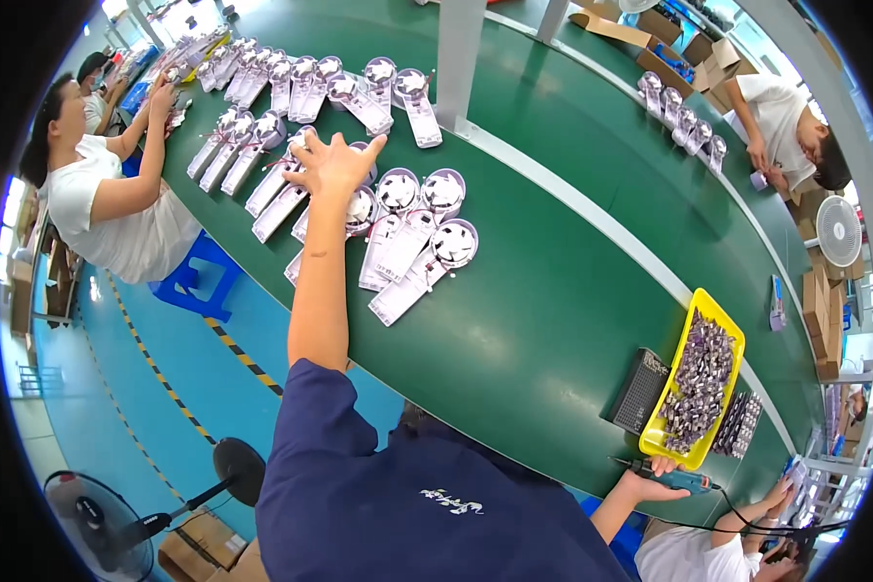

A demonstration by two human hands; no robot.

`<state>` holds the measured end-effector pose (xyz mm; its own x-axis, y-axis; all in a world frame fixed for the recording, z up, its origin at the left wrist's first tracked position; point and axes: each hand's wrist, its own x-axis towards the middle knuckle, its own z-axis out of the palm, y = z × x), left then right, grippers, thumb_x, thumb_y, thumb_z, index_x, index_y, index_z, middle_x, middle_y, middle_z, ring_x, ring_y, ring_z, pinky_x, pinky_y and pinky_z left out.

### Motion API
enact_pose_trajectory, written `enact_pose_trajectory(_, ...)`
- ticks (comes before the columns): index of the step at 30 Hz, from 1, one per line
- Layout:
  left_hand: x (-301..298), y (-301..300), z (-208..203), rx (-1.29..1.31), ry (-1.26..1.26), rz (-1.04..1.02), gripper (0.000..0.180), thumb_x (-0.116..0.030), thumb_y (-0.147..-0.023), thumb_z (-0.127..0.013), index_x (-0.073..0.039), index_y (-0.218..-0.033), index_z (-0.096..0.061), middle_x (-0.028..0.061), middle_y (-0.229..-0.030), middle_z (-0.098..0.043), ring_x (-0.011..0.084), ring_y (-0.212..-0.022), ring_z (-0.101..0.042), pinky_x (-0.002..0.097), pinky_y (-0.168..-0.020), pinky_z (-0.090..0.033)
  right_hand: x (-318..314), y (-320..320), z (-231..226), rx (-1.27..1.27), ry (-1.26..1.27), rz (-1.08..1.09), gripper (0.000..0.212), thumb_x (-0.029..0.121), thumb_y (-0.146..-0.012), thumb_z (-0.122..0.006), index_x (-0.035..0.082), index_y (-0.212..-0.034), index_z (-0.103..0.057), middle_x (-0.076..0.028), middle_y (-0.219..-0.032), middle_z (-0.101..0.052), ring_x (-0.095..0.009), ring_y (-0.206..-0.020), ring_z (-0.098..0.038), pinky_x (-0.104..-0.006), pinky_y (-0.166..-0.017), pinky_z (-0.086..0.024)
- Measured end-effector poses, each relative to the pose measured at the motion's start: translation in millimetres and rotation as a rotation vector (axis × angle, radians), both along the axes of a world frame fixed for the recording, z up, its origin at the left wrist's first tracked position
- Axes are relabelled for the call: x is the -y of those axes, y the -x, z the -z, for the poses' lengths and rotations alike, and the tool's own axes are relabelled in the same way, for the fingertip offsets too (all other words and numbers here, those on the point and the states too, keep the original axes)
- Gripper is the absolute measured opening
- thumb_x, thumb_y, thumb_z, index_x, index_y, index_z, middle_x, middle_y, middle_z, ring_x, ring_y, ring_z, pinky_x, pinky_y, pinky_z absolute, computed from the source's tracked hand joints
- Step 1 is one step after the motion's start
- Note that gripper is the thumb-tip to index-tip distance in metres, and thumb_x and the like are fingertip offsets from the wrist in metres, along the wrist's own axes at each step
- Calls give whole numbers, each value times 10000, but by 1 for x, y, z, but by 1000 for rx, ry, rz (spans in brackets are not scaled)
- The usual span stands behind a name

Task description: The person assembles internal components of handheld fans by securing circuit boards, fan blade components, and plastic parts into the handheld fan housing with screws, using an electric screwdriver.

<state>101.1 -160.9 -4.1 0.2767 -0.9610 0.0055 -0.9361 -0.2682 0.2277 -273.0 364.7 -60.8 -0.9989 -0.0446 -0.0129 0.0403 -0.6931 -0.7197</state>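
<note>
My left hand [332, 167] reaches across the green table with its fingers spread over a cluster of pale lilac parts, each with a round head and a long handle, like handheld fan shells. Its fingertips touch or hover over some of the round heads; which, I cannot tell. Just right of that hand lie several more shells [412, 242], partly overlapping, with dark and white insides showing. At the lower right, my right hand [662, 479] is closed around a teal electric screwdriver [691, 481] with a cable, its bit pointing left.
A yellow tray [739, 339] full of small metallic parts stands at the right, between a black perforated box [640, 390] and a stack of silvery parts [737, 425]. More shells [262, 73] line the far left. A metal rail [572, 213] crosses the table. Co-workers sit around it.
</note>
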Motion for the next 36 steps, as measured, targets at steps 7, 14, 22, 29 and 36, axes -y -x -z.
enact_pose_trajectory(7,-48,44,16,31,87,121,870,-771,-771,-573,-155,-1385,-563,215,-1572,-248,432,-1462,-140,708,-1091,-132,-13,4,5,47,92,-72,599,668,-941,-426,86,-1048,-518,9,-636,-384,-83,-447,-373,-202,-418,-315)
enact_pose_trajectory(14,-90,89,17,-22,101,314,804,-715,-755,-644,-197,-1366,-579,183,-1576,-250,419,-1469,-136,724,-1085,-129,-22,-3,6,17,156,-98,612,670,-944,-425,76,-1057,-523,-7,-642,-404,-98,-448,-399,-207,-408,-339)
enact_pose_trajectory(22,-114,129,-29,-260,482,905,679,-509,-865,-670,-166,-1427,-500,264,-1521,-316,484,-1403,-269,572,-1146,-205,-16,-3,8,41,206,-100,609,656,-973,-377,66,-1047,-513,-28,-660,-426,-110,-449,-380,-228,-414,-354)
enact_pose_trajectory(29,-144,169,-18,22,-69,1352,716,-612,-891,-556,-136,-1421,-488,150,-1458,-472,430,-1446,-231,659,-1146,-94,-17,3,10,-16,235,-145,574,628,-968,-419,63,-1021,-507,-22,-692,-416,-105,-483,-378,-231,-438,-338)
enact_pose_trajectory(36,-191,186,2,6,169,1494,659,-544,-919,-562,-12,-1306,-541,115,-1260,-627,370,-1403,-357,653,-1152,-26,-16,-2,6,54,233,-75,613,678,-960,-369,90,-1039,-523,-29,-650,-450,-106,-439,-380,-232,-397,-319)
